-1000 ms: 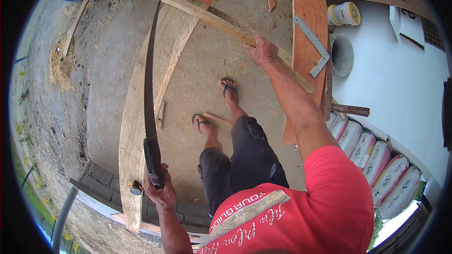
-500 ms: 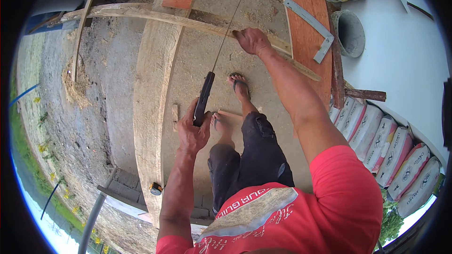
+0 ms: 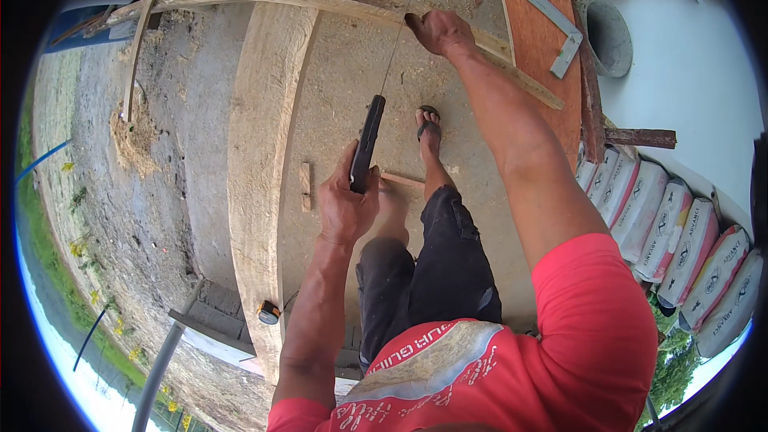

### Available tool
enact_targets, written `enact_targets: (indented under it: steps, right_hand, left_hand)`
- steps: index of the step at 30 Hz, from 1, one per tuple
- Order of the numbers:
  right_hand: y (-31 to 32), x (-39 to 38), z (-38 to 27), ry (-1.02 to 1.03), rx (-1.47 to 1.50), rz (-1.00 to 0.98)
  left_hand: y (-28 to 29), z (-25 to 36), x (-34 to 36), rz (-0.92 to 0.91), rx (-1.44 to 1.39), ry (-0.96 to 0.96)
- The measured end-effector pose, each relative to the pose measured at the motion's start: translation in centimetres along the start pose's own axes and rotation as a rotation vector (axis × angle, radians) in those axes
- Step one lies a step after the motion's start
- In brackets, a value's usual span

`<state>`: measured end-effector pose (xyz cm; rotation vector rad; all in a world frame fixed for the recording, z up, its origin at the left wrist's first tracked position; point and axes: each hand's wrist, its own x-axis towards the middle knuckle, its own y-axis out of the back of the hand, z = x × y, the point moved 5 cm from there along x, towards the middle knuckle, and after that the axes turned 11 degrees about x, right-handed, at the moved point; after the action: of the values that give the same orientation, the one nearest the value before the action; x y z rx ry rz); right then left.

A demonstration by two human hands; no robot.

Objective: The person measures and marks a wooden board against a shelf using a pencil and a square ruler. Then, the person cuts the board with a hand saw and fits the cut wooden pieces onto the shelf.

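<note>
My left hand [image 3: 346, 206] is closed around the black handle [image 3: 368, 142] of a handsaw. Its thin blade [image 3: 391, 60] shows nearly edge-on, running away from me across a long wooden strip [image 3: 340, 5]. Just right of the blade, my right hand [image 3: 444, 32] grips this strip, fingers curled over it. The strip crosses a wide pale plank [image 3: 264, 96] on the left; its right end rests over a reddish board [image 3: 544, 32]. Whether the blade is inside a cut is too small to tell.
A metal try square [image 3: 540, 12] lies on the reddish board. A tape measure [image 3: 269, 312] sits on the plank's near end. Small wood offcuts [image 3: 306, 186] lie on the floor. To the right are a grey bucket [image 3: 606, 36] and a row of stacked sacks [image 3: 660, 220].
The whole view has shifted, so the scene sits higher and farther right. The saw handle appears slightly farther from the strip. My right hand keeps its grip beside the blade.
</note>
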<state>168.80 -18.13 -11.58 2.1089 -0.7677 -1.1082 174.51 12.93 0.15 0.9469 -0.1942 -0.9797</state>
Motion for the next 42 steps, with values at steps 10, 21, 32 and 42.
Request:
enact_targets:
  steps: [10,21,32,42]
  right_hand:
    - [-0.5,0.3,0.9,-0.001,-0.063,-0.086]
    - [1.2,0.8,-0.9,-0.006,0.046,-0.118]
    - [-0.1,3.4,-7.7,0.133,0.007,-0.119]
    - [-1.4,4.2,-7.7,0.103,-0.055,-0.157]
  left_hand:
    - [1.4,-0.5,-3.3,-0.049,0.013,0.081]
    - [-3.0,2.4,8.2,-0.002,-0.006,0.091]
    - [-0.6,-1.6,9.5,0.045,-0.019,0.243]
    - [0.0,-1.8,3.4,0.065,-0.062,0.248]
